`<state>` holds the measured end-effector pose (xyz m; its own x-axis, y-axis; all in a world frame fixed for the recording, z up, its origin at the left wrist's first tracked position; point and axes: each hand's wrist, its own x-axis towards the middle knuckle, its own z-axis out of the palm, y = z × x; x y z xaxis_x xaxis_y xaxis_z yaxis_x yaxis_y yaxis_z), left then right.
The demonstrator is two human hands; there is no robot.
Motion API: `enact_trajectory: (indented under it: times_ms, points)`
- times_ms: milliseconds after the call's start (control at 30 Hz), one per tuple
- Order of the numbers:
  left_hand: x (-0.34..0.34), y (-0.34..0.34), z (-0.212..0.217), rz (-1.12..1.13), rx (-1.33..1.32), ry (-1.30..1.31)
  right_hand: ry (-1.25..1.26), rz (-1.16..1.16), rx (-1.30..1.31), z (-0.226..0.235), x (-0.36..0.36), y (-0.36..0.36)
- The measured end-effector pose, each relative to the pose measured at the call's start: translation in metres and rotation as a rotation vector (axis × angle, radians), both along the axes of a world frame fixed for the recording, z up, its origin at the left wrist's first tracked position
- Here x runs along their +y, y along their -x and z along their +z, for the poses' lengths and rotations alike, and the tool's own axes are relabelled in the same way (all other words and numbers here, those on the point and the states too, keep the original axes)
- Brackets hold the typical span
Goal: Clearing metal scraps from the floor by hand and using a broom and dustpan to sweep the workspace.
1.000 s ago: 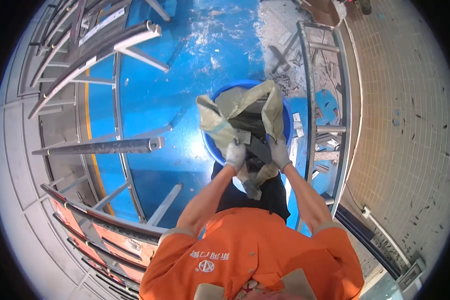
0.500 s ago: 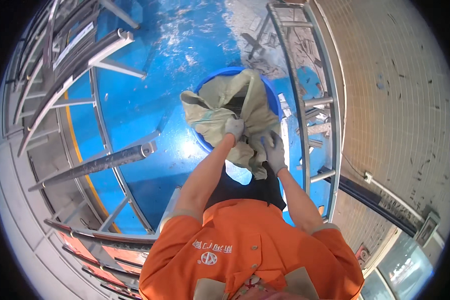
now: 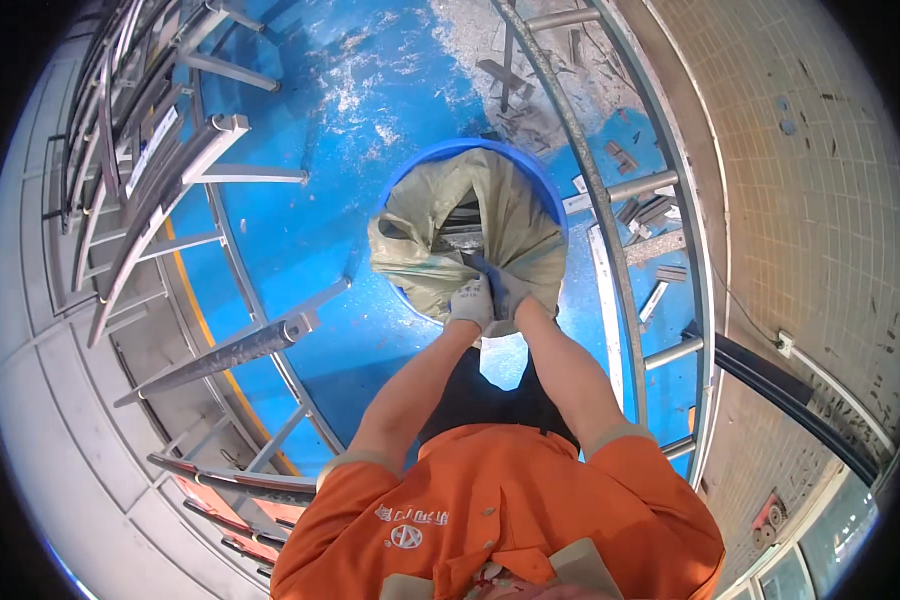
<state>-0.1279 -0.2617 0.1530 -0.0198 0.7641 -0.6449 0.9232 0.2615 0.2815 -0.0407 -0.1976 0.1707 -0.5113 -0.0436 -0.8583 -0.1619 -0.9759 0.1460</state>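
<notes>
A greenish-tan woven sack [image 3: 530, 225] lies over and inside a round blue tub [image 3: 553, 190] on the floor in front of me. Through a gap in the sack's folds, grey strip-like pieces [image 3: 460, 228] show inside. My left hand [image 3: 472, 302], in a grey glove, grips the sack's near edge. Right beside it, my right hand [image 3: 508, 290], gloved too, is closed on the gathered cloth. Both hands are close together at the tub's near side, and their fingertips are partly hidden by the folds.
At left stand metal racks [image 3: 250, 345] with long dark profiles jutting out. To the right, a grey metal frame [image 3: 610, 240] leans near the tiled wall [image 3: 790, 200]. Offcuts and scraps [image 3: 655, 215] lie around its foot, with more debris [image 3: 530, 80] at the far right.
My right hand has moved left, from the sack's hanging right side to beside my left hand. The sack's loose folds are drawn in, and the view has shifted slightly.
</notes>
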Motion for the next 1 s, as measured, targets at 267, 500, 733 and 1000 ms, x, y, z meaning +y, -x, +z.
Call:
enact_trajectory:
  times_ms: [267,500,733,1000]
  points:
    - [0.01,0.044,0.078,0.156,-0.253,-0.28,-0.14,0.039,0.269,-0.067,-0.023,-0.021]
    - [0.101,0.146,0.005,-0.299,0.348,-0.295,-0.304,-0.076,0.035,-0.045,-0.029,0.0]
    - [0.039,0.102,-0.036,-0.047,-0.159,-0.336,-0.453,-0.208,-0.304,-0.014,-0.005,0.039]
    - [0.0,0.03,-0.009,0.586,-0.347,-0.317,-0.468,0.343,-0.246,-0.043,0.025,0.044]
